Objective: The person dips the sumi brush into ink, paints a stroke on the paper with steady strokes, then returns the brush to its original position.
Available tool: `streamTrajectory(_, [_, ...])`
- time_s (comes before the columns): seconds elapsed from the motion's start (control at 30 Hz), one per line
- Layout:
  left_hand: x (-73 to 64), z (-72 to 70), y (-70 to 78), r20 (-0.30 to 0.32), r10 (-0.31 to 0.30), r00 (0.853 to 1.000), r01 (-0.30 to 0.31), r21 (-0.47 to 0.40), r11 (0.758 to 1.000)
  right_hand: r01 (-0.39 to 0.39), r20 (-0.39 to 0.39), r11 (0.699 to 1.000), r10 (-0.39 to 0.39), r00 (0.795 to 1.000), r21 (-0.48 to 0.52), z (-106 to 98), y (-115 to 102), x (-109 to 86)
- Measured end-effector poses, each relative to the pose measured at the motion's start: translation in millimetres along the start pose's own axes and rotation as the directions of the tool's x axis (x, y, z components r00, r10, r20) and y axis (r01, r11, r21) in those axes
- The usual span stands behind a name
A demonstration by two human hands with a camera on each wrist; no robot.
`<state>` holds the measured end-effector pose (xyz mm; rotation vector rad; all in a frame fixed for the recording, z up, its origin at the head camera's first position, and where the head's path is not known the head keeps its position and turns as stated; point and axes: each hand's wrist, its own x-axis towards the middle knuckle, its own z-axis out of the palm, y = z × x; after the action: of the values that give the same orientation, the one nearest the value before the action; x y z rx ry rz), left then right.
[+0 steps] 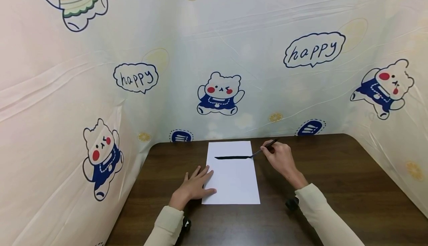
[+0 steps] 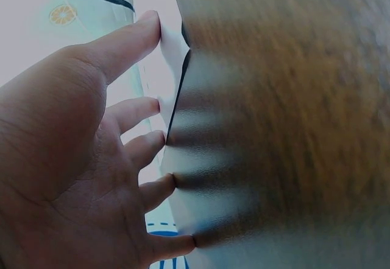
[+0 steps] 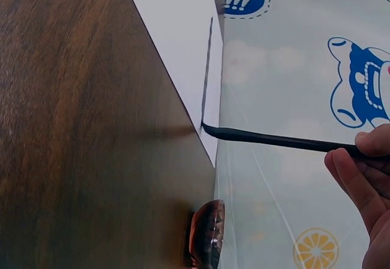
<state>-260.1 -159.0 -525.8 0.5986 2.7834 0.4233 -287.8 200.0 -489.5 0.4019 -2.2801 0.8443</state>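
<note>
A sheet of white paper [image 1: 232, 183] lies upright on the dark wooden table, a thick black stroke [image 1: 232, 157] running across its upper part. My right hand [image 1: 281, 158] pinches a thin dark brush [image 3: 274, 139] between thumb and fingers. The brush tip bends against the paper near its right edge, at the stroke's right end. With fingers spread, my left hand [image 1: 194, 186] presses on the paper's left edge, thumb and some fingertips on the sheet. In the left wrist view, the left hand's fingertips [image 2: 151, 22] meet the paper and table.
Brown wooden table [image 1: 317, 164] surface extends on both sides of the sheet. A small dark, reddish-rimmed object [image 3: 208, 232] stands beyond the paper in the right wrist view. A pale curtain [image 1: 254, 90] with printed bears hangs behind the table and along its sides.
</note>
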Motion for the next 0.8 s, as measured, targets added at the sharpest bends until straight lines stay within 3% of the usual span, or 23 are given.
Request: streamTrajectory(0.8, [-1.3,-2.4,2.1,0.005,-0.005,1.0,0.005,0.001,1.0,0.072,-0.04,0.997,-0.074,0.996,-0.04,-19,-5,5.4])
